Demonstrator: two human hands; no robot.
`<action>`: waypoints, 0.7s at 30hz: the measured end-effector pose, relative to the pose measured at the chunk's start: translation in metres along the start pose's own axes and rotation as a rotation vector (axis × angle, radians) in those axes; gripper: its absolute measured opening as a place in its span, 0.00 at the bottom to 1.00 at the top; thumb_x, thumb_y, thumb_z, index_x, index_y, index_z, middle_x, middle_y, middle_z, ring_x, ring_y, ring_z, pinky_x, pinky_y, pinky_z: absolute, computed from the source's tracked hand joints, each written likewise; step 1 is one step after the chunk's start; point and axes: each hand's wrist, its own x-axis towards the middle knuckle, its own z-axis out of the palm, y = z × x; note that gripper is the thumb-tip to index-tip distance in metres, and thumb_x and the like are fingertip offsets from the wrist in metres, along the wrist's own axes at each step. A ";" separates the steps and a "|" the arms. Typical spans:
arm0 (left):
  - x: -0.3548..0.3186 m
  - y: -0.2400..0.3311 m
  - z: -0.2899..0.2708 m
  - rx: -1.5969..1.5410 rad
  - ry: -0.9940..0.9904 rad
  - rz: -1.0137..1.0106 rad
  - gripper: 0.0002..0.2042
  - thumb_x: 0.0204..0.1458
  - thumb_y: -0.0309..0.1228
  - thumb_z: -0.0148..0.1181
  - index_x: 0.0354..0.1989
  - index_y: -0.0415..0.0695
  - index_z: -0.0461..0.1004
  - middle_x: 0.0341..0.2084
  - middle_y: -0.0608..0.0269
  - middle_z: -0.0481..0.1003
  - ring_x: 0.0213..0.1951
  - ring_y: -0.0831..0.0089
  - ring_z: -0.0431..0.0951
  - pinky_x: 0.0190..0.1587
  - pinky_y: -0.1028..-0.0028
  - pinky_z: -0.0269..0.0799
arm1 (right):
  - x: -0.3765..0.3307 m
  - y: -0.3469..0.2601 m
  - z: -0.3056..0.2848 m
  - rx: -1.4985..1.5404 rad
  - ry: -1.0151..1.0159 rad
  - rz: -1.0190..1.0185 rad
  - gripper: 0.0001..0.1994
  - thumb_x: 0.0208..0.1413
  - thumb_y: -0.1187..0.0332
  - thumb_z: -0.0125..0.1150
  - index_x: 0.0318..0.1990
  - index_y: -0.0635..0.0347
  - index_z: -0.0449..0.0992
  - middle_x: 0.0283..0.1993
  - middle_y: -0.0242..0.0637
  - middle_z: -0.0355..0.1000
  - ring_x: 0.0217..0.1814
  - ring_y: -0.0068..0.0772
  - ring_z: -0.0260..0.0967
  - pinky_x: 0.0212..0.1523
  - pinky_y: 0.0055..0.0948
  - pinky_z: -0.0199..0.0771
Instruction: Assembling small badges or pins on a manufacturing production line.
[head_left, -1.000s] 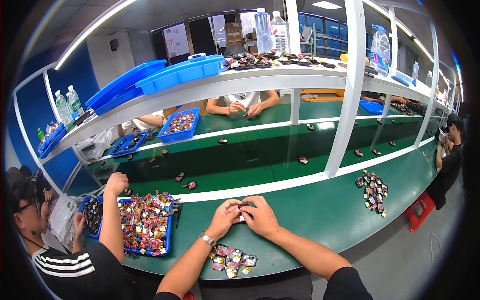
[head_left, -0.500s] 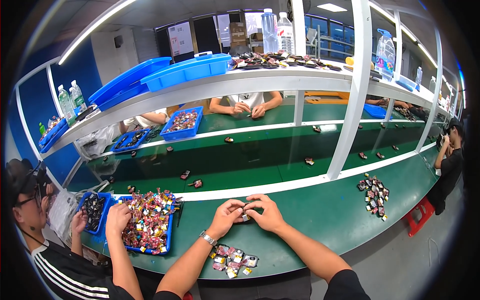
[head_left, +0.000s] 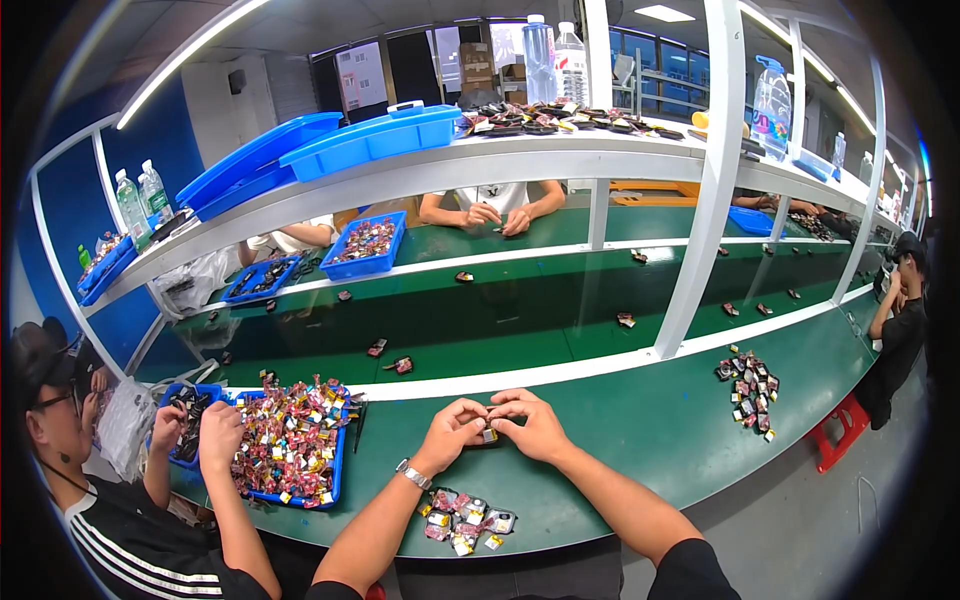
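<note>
My left hand [head_left: 453,436] and my right hand [head_left: 532,428] meet over the green bench, fingers bent and pinched together. Between them is a small dark electronic unit with a white-and-yellow part [head_left: 488,437], mostly hidden by my fingers. Close to my left forearm lies a small pile of similar black-cased units [head_left: 466,520] with pinkish-red wiring and white-and-yellow blocks. Farther right, another cluster of such units [head_left: 748,392] rests on the bench.
Left of me, a blue tray [head_left: 340,470] is heaped with red, white and yellow parts; a smaller blue tray [head_left: 213,392] holds black pieces. A co-worker [head_left: 130,530] sits there. Beyond a white rail [head_left: 420,384], units lie spaced along a green belt [head_left: 500,340]. A white post [head_left: 705,190] supports the shelf.
Units on the belt have shifted slightly right. The co-worker's hand has drawn away from the heaped tray toward their other hand. My hands have stayed nearly still around the unit.
</note>
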 end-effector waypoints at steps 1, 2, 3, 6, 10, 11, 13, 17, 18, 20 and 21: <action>0.000 0.000 -0.001 -0.016 -0.011 -0.019 0.06 0.59 0.26 0.55 0.44 0.43 0.70 0.40 0.67 0.75 0.41 0.81 0.76 0.42 0.78 0.78 | 0.000 -0.001 0.000 -0.003 -0.004 0.006 0.07 0.50 0.73 0.65 0.38 0.57 0.82 0.52 0.36 0.72 0.50 0.33 0.72 0.49 0.29 0.74; 0.001 -0.001 -0.002 -0.016 -0.011 -0.019 0.06 0.59 0.26 0.55 0.44 0.43 0.70 0.40 0.67 0.75 0.41 0.81 0.76 0.42 0.78 0.78 | 0.000 -0.002 -0.001 -0.005 -0.009 0.011 0.07 0.50 0.73 0.65 0.38 0.57 0.82 0.52 0.36 0.72 0.49 0.33 0.73 0.50 0.28 0.74; 0.001 -0.003 -0.003 -0.003 -0.010 -0.021 0.06 0.60 0.26 0.54 0.44 0.43 0.69 0.40 0.67 0.74 0.41 0.81 0.76 0.42 0.78 0.78 | 0.000 -0.001 -0.001 -0.004 -0.009 0.011 0.07 0.50 0.73 0.65 0.38 0.57 0.82 0.52 0.36 0.72 0.49 0.33 0.73 0.50 0.28 0.74; 0.002 -0.005 -0.002 0.010 -0.017 -0.011 0.05 0.59 0.25 0.54 0.43 0.42 0.69 0.40 0.66 0.74 0.41 0.80 0.76 0.42 0.76 0.79 | 0.000 0.002 -0.002 0.015 -0.020 0.039 0.07 0.50 0.73 0.65 0.38 0.57 0.82 0.52 0.37 0.72 0.49 0.33 0.73 0.49 0.28 0.75; 0.001 -0.010 -0.001 0.008 0.009 -0.010 0.05 0.59 0.23 0.53 0.43 0.42 0.68 0.40 0.64 0.75 0.42 0.78 0.77 0.43 0.74 0.79 | 0.001 -0.002 -0.001 0.044 -0.033 0.102 0.06 0.50 0.72 0.65 0.37 0.57 0.82 0.52 0.36 0.72 0.50 0.34 0.73 0.50 0.29 0.75; 0.000 -0.010 0.000 -0.001 0.020 -0.004 0.05 0.59 0.23 0.53 0.43 0.42 0.68 0.40 0.64 0.75 0.42 0.78 0.77 0.43 0.74 0.79 | 0.001 -0.005 -0.001 -0.018 -0.025 0.093 0.06 0.49 0.72 0.66 0.36 0.57 0.82 0.52 0.36 0.72 0.52 0.36 0.72 0.51 0.31 0.74; 0.000 -0.009 0.001 -0.076 0.025 -0.032 0.06 0.60 0.22 0.52 0.45 0.42 0.67 0.42 0.62 0.75 0.42 0.77 0.77 0.44 0.74 0.79 | -0.001 -0.011 0.001 -0.158 -0.018 -0.003 0.06 0.48 0.72 0.66 0.35 0.57 0.82 0.52 0.36 0.72 0.53 0.38 0.71 0.53 0.33 0.72; -0.001 -0.001 0.001 -0.155 0.001 -0.052 0.12 0.60 0.21 0.51 0.51 0.42 0.66 0.45 0.62 0.75 0.45 0.75 0.77 0.46 0.74 0.79 | 0.001 -0.027 -0.004 -0.244 -0.079 -0.132 0.06 0.45 0.72 0.65 0.33 0.56 0.82 0.51 0.37 0.73 0.56 0.42 0.67 0.58 0.37 0.67; 0.001 -0.007 -0.003 -0.204 -0.012 -0.051 0.13 0.60 0.22 0.51 0.53 0.41 0.66 0.46 0.62 0.75 0.45 0.76 0.77 0.47 0.74 0.78 | 0.003 -0.026 -0.005 -0.248 -0.096 -0.134 0.06 0.45 0.72 0.65 0.33 0.56 0.82 0.51 0.37 0.73 0.56 0.42 0.67 0.58 0.37 0.67; 0.001 0.001 0.003 -0.201 -0.013 -0.056 0.14 0.60 0.22 0.51 0.54 0.41 0.67 0.46 0.62 0.75 0.45 0.75 0.77 0.47 0.74 0.78 | 0.004 -0.023 -0.009 -0.244 -0.087 -0.191 0.07 0.43 0.74 0.66 0.33 0.55 0.82 0.49 0.36 0.74 0.54 0.42 0.69 0.56 0.37 0.69; 0.001 0.003 0.006 -0.184 -0.018 -0.064 0.14 0.60 0.22 0.51 0.54 0.41 0.67 0.46 0.62 0.74 0.46 0.75 0.77 0.47 0.74 0.78 | 0.002 -0.024 -0.009 -0.249 -0.091 -0.188 0.07 0.43 0.74 0.66 0.33 0.55 0.82 0.49 0.36 0.74 0.54 0.42 0.69 0.56 0.37 0.69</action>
